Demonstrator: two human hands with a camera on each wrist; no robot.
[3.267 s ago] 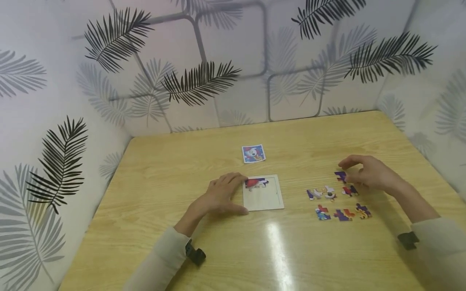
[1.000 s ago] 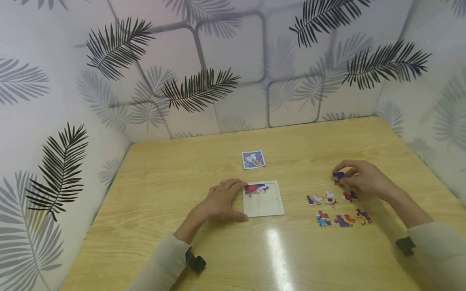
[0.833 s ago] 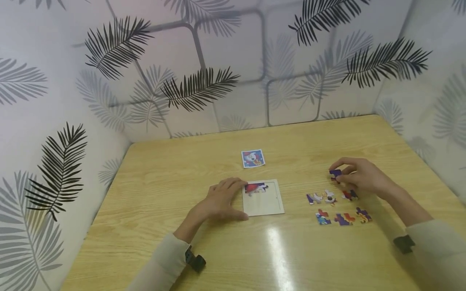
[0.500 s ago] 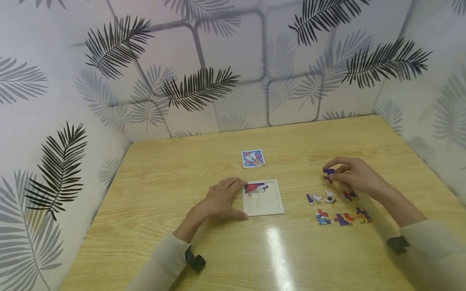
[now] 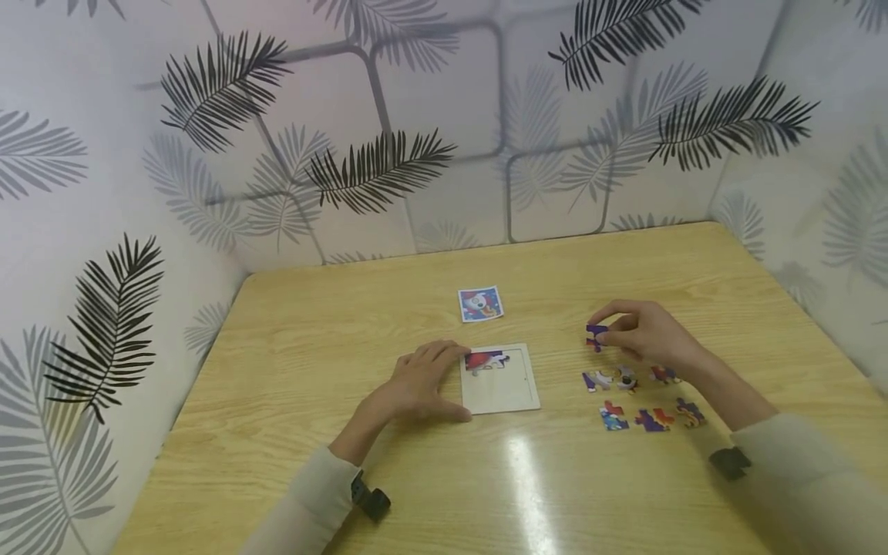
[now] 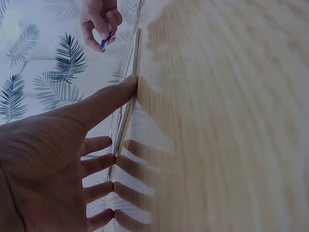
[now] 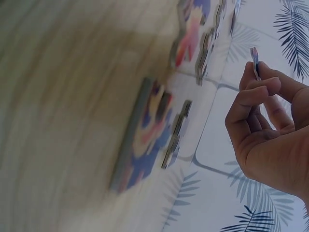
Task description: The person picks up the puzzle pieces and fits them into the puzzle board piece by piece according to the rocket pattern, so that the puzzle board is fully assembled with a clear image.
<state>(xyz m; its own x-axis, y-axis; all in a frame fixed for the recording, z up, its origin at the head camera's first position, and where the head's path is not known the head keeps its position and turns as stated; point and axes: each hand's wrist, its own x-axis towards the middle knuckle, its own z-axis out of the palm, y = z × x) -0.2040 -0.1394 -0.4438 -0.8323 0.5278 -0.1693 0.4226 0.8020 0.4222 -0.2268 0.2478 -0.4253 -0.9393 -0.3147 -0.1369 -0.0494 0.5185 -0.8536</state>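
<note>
A pale puzzle tray [image 5: 499, 395] lies mid-table, with red, white and purple pieces [image 5: 487, 360] in its top left corner. Along the tray's left side rests my left hand [image 5: 422, 383], fingers spread; in the left wrist view its thumb [image 6: 111, 101] touches the tray's edge. Thumb and fingers of my right hand [image 5: 645, 335] pinch a purple puzzle piece [image 5: 595, 336] above the table, right of the tray. That piece [image 7: 255, 65] appears nearly edge-on in the right wrist view.
Several loose pieces lie in two rows below my right hand, among them a white-and-purple one [image 5: 598, 380] and a blue-and-red one [image 5: 613, 417]. A small picture card [image 5: 480, 304] lies behind the tray. Patterned walls border the wooden table [image 5: 319, 331].
My right hand has taken hold of the purple piece, lifted it and carried it left towards the tray. My left hand has stayed at the tray's side.
</note>
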